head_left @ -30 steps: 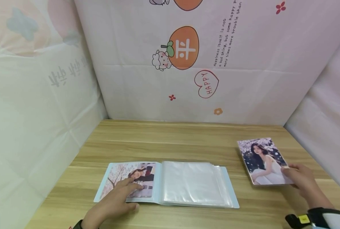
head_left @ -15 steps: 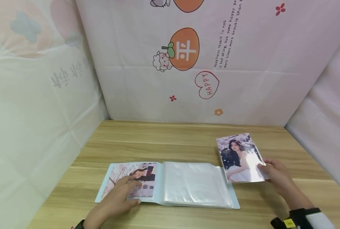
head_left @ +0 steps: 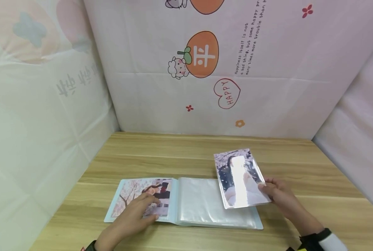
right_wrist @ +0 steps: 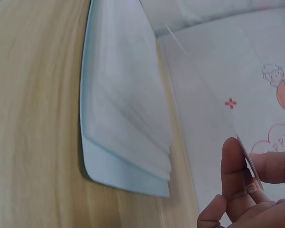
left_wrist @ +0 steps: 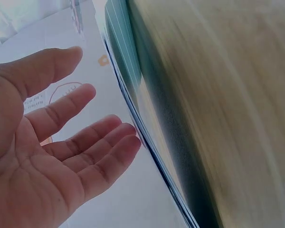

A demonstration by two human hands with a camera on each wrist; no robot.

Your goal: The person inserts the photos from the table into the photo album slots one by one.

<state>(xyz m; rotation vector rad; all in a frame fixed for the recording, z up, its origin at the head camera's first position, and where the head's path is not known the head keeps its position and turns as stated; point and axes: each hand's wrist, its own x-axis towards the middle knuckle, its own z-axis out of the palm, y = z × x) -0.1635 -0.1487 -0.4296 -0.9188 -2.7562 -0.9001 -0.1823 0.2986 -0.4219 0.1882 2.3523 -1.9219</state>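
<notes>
An open photo album [head_left: 175,202] with a pale blue cover lies on the table. Its left side shows a photo [head_left: 133,191] of a person under blossom; its right side has clear plastic sleeves [head_left: 199,202], which look unfilled. My left hand [head_left: 133,216] rests on the left photo, and its fingers look relaxed in the left wrist view. Between thumb and fingers, my right hand [head_left: 280,195] pinches a loose photo [head_left: 240,181] by its lower right edge. This photo, with glare on it, hangs tilted over the sleeves' right part. In the right wrist view the photo appears edge-on.
The wooden table [head_left: 161,153] carries the album near its front. White printed cloth [head_left: 149,97] rises behind the table, with more cloth on the left and right sides. Each wrist wears a dark band.
My right hand has carried the loose photo leftward, from the table's right side to over the album's right half. The left hand stays on the left page with only a slight shift.
</notes>
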